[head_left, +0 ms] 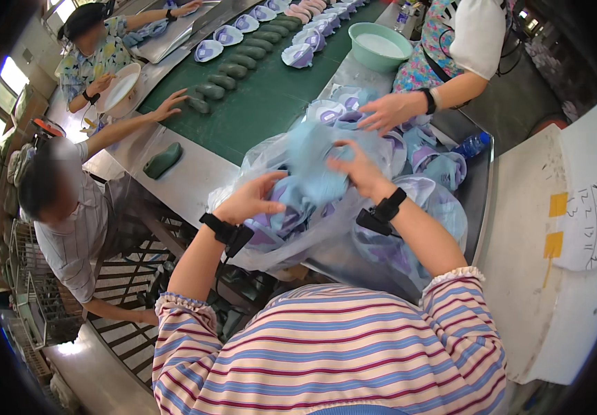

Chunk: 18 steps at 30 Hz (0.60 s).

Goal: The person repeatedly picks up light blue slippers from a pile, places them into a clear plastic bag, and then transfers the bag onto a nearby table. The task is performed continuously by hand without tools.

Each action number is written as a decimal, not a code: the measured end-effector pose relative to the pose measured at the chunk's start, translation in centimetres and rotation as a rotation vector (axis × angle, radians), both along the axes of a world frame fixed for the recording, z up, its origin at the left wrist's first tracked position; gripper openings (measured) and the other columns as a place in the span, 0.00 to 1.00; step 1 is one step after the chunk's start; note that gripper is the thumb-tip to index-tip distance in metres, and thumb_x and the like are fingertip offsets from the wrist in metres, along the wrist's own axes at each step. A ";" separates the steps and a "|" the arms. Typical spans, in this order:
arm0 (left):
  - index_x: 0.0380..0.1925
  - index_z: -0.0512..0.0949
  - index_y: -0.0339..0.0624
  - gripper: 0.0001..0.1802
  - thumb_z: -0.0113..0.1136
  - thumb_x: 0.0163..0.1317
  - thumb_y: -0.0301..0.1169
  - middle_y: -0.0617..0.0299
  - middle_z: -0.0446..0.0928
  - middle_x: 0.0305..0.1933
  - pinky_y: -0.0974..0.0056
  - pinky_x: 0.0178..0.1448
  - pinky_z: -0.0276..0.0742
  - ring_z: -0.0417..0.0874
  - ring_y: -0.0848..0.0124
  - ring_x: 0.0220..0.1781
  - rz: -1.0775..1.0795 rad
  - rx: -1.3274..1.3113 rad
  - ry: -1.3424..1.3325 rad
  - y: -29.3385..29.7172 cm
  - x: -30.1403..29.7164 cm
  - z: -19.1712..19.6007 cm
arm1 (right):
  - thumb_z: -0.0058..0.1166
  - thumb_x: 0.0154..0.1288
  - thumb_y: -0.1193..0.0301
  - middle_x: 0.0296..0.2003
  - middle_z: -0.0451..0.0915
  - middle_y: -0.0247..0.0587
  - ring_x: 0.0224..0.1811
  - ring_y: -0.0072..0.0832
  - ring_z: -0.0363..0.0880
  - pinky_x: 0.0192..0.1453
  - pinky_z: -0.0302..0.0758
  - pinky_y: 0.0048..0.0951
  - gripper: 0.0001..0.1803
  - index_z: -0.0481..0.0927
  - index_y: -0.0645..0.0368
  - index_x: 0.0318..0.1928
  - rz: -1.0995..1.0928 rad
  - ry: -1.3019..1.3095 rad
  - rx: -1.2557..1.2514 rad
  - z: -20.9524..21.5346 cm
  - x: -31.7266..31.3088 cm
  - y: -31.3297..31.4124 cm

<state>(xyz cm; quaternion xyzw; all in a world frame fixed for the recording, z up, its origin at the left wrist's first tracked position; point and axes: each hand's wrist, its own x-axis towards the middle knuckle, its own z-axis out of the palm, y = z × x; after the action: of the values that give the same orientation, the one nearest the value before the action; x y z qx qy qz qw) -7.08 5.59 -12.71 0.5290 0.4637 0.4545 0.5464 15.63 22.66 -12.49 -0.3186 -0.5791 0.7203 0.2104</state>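
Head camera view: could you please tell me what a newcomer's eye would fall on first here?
In the middle, the person's left hand and right hand dig into a clear plastic bag stuffed with pale blue and purple shoe uppers. Beyond it, a green conveyor belt runs up the picture, carrying a row of dark green shoe lasts. At upper right, a mint green basin stands beside a co-worker's hand.
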 end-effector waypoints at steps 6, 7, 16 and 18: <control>0.57 0.66 0.33 0.31 0.57 0.48 0.22 0.55 0.74 0.54 0.59 0.61 0.69 0.75 0.63 0.55 0.304 -0.152 -0.813 -3.6 -0.7 -1.6 | 0.52 0.65 0.58 0.51 0.75 0.35 0.51 0.32 0.76 0.46 0.77 0.46 0.22 0.69 0.48 0.57 -0.247 0.186 -0.589 -0.4 3.2 -1.3; 0.57 0.67 0.35 0.32 0.56 0.47 0.20 0.56 0.74 0.54 0.58 0.61 0.69 0.75 0.63 0.55 0.306 -0.081 -0.985 -3.6 -0.1 -0.8 | 0.51 0.65 0.60 0.54 0.74 0.37 0.56 0.36 0.74 0.52 0.74 0.50 0.23 0.67 0.46 0.60 -0.262 0.194 -0.636 -1.0 3.8 -1.7; 0.60 0.64 0.43 0.33 0.58 0.50 0.24 0.60 0.72 0.57 0.49 0.61 0.68 0.73 0.61 0.58 0.434 -0.029 -0.766 -3.2 1.9 -1.5 | 0.54 0.63 0.62 0.54 0.73 0.34 0.53 0.32 0.74 0.55 0.73 0.45 0.25 0.68 0.50 0.60 -0.183 0.325 -0.466 2.4 4.0 -4.9; 0.62 0.62 0.44 0.33 0.58 0.54 0.28 0.60 0.70 0.60 0.47 0.64 0.67 0.72 0.60 0.61 0.455 -0.045 -0.764 -1.6 1.3 0.7 | 0.53 0.64 0.63 0.54 0.72 0.35 0.54 0.33 0.73 0.55 0.72 0.46 0.24 0.68 0.53 0.59 -0.295 0.457 -0.494 0.9 4.7 -4.3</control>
<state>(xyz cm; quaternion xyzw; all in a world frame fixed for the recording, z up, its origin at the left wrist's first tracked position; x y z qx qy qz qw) -5.78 3.96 -12.02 0.1955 0.3430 0.7157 0.5761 20.29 18.39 -11.56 -0.2705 -0.2735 0.8530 0.3527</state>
